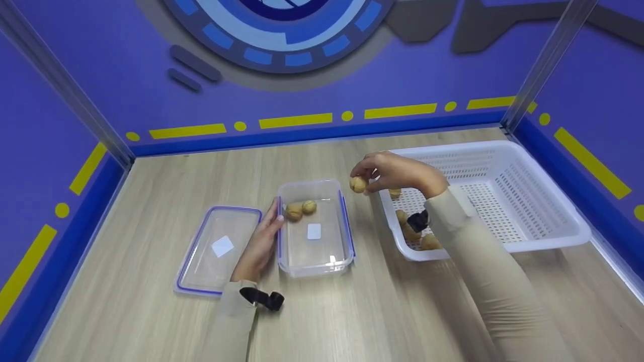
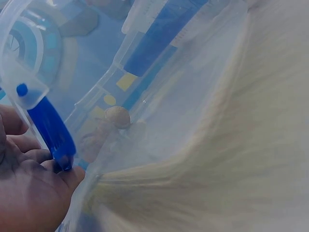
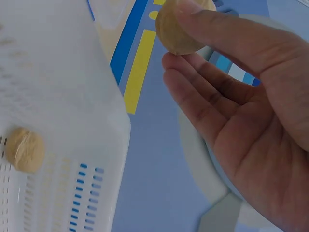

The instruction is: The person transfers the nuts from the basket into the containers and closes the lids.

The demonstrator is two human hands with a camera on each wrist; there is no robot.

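Observation:
My right hand (image 1: pixel 397 173) pinches a walnut (image 1: pixel 358 184) between thumb and fingers, just left of the white basket's rim. In the right wrist view the thumb presses on this held walnut (image 3: pixel 181 26). A clear plastic food container (image 1: pixel 314 251) with blue-edged side flaps stands uncovered on the table, two walnuts (image 1: pixel 294 212) together inside it. On its left wall my left hand (image 1: pixel 261 241) grips the side near the rim. The left wrist view shows those fingers by a blue flap (image 2: pixel 53 130). Several walnuts (image 1: pixel 430 242) lie in the white basket (image 1: pixel 508 247), partly behind the right forearm.
The container's lid (image 1: pixel 214 269), blue-edged with a white label, lies flat to the left of the left hand. Purple panels (image 1: pixel 302 100) with yellow marks enclose the back and sides of the wooden table (image 1: pixel 322 322).

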